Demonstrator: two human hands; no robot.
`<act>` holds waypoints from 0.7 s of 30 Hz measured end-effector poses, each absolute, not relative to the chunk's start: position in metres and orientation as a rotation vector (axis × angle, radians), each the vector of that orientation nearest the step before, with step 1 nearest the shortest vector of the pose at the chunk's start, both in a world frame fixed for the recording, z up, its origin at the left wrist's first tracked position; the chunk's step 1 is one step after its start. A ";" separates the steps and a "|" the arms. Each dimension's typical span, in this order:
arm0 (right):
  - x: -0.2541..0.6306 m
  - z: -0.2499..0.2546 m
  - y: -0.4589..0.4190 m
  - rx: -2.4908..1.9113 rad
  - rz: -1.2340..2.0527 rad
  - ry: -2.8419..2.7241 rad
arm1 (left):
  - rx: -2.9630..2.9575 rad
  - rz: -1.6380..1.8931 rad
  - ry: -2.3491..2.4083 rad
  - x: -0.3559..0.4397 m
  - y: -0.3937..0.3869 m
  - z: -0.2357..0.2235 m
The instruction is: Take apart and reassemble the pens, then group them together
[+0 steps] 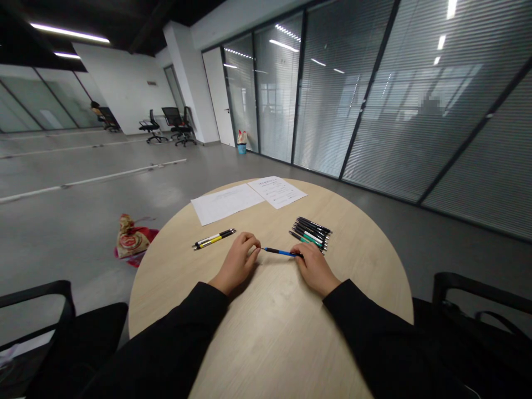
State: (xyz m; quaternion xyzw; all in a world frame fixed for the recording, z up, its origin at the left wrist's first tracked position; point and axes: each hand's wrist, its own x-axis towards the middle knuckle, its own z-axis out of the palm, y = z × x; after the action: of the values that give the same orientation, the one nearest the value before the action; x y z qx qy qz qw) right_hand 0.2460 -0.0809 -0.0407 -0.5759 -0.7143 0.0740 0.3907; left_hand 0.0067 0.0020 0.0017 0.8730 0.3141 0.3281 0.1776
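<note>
A blue pen [280, 252] with a dark grip lies level between my two hands, just above or on the round wooden table. My right hand [313, 266] is closed on its right end. At the pen's thin left tip, the fingers of my left hand [241, 257] are pinched together. Just beyond my right hand lies a row of several pens [311, 230], mostly black, one with green. To the left of my left hand, a yellow pen [214, 240] and a white-and-black pen [211, 237] lie side by side.
Two printed paper sheets [228, 202] lie at the table's [266, 332] far edge. Black chairs stand at left [83, 338] and right [477, 327]. A red and tan bag [131, 238] sits on the floor to the left. Glass partitions with blinds run behind.
</note>
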 end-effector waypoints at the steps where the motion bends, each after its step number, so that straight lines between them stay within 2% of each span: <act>1: 0.246 -0.042 -0.081 -1.461 0.186 -1.819 | 2.467 0.924 0.885 0.007 0.002 0.002; 21: 0.246 -0.040 -0.082 -1.432 0.205 -1.887 | 2.431 0.852 0.816 0.008 -0.001 0.004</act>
State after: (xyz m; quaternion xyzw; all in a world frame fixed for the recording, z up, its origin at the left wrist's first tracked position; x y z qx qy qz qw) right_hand 0.2455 -0.0823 -0.0396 -0.5590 -0.7363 0.0801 0.3727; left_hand 0.0080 -0.0010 0.0038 0.8781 0.2948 0.3077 0.2177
